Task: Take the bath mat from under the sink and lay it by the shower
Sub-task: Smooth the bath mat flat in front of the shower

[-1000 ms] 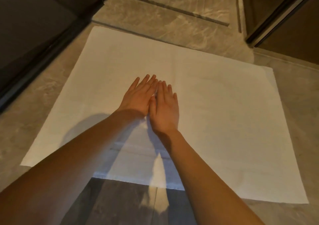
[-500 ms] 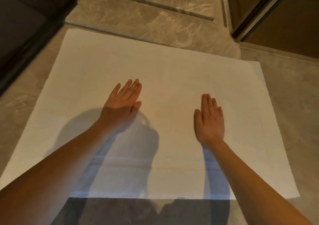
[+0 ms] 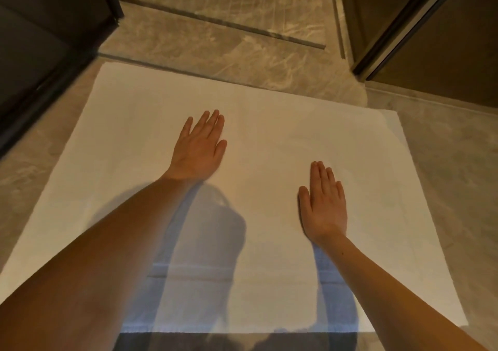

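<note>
Landmark: white bath mat (image 3: 269,124), flat on the marble-look floor (image 3: 32,162). Left of mat: dark cabinet or door panel (image 3: 40,54). Left hand (image 3: 198,150) palm-down on mat, left of mat centre, fingers (image 3: 207,120) straight, barely fanned, thumb apart. Arm shadows fall on mat's near half. Right hand (image 3: 324,205) palm-down on mat, right of centre and nearer the mat's front edge, fingers together, thumb slightly out. Beyond mat's far edge: floor track strip (image 3: 223,24). Far right of mat: dark door frame (image 3: 388,35).
</note>
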`<act>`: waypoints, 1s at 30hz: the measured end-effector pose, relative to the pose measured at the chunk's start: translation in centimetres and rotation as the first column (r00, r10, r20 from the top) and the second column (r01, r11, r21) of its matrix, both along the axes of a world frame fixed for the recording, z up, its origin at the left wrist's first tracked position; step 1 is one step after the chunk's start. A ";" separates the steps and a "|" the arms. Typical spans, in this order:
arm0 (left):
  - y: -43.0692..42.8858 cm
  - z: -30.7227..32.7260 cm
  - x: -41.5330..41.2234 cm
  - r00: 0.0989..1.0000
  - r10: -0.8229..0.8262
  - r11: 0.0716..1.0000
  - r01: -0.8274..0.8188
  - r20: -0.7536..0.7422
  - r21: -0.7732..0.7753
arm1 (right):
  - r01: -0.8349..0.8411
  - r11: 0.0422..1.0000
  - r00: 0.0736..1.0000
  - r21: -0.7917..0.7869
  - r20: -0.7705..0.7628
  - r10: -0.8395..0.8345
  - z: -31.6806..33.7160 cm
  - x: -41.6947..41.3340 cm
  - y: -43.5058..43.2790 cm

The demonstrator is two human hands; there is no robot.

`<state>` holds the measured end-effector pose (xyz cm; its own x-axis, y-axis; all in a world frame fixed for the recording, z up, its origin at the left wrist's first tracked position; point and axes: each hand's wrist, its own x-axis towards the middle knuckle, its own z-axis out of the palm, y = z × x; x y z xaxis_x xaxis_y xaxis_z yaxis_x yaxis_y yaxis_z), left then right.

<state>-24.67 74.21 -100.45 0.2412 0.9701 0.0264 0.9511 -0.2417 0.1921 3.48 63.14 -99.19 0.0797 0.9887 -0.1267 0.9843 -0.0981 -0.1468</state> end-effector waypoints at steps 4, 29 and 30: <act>-0.1 -0.2 -0.1 1.000 0.008 1.000 -0.009 0.007 0.024 | 0.053 0.998 0.998 -0.041 -0.039 -0.055 1.0 -1.0 0.4; 0.1 -0.9 -0.1 1.000 0.018 0.997 -0.019 0.013 0.078 | -0.070 0.994 0.997 0.085 -0.036 0.073 -0.3 3.0 13.9; 0.1 -0.9 -0.1 1.000 0.022 0.998 -0.023 0.009 0.066 | -0.077 0.994 0.996 0.078 -0.032 0.080 -0.2 2.9 13.9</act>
<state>-24.78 74.34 -101.31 0.2189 0.9713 0.0924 0.9549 -0.2328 0.1844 6.36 77.06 -99.41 -0.0016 0.9987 -0.0514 0.9826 -0.0080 -0.1855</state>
